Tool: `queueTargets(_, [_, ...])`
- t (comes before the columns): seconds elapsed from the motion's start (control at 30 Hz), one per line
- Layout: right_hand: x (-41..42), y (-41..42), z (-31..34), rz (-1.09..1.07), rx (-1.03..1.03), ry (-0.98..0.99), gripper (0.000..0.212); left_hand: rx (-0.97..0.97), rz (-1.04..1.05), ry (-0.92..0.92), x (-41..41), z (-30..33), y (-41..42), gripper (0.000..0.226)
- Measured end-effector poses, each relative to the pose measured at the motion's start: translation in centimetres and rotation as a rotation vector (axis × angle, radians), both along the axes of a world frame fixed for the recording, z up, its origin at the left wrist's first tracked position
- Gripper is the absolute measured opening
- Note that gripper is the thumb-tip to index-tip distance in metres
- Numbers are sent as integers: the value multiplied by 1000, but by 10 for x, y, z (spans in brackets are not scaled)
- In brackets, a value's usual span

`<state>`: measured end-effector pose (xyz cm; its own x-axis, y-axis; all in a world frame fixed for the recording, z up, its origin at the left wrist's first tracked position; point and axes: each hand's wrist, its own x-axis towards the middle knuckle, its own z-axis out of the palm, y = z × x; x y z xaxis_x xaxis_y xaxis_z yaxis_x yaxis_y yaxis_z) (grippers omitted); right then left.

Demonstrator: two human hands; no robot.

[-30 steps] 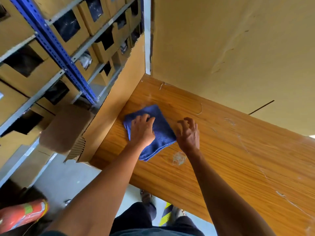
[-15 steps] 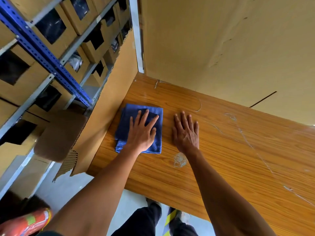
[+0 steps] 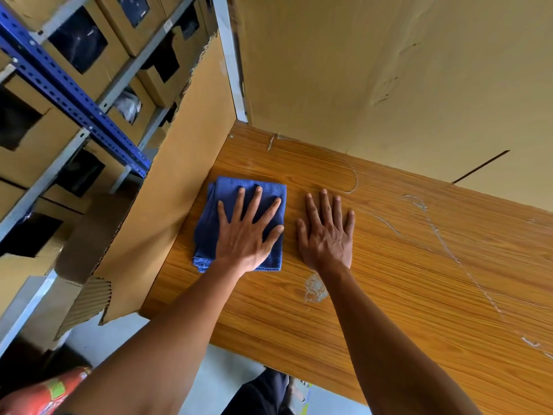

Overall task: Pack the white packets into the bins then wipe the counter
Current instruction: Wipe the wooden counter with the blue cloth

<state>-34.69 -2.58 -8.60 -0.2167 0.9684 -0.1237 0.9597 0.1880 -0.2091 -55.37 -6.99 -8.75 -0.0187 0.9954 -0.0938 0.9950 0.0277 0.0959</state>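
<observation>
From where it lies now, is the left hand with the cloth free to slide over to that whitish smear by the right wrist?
Probably yes. The left hand presses flat on the blue cloth, and bare counter lies between it and the whitish smear. Only the right hand and its forearm border the smear; they may need to lift.

So the blue cloth [image 3: 239, 190] is folded into a rough square, lying flat on the wood-grain counter [image 3: 389, 280], pinned under the left hand [image 3: 247, 235], with its far edge poking out past the fingertips and a layered edge showing down by the wrist. The counter is orange-brown and has pale scuffs: a whitish smudge [image 3: 314, 290] just behind the right hand [image 3: 326, 235]'s wrist, and long thin streaks running off to that hand's right. The bins [image 3: 80, 52] are brown cardboard boxes with dark cut-out fronts, up on shelving off to the left of the left hand.
</observation>
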Motion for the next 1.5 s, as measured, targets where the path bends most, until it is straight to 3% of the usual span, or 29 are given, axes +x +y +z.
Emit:
queueTargets(0.37, [-1,6,-5,-21,20,7,69,71,-36,-68,-8,-7,41,56])
queueTargets(0.87, [-11,19,-7,-99,53,-60,66,-50,17,-67,-24,2,120,66])
queueTargets(1.2, [-29,-4,-1,-166,21,-53,73,-32,-2,-69,-31,-2,-7,60])
queueTargets(1.5, [-32,19,-12,-184,77,-63,76,-36,79,-111,-43,1,137,64])
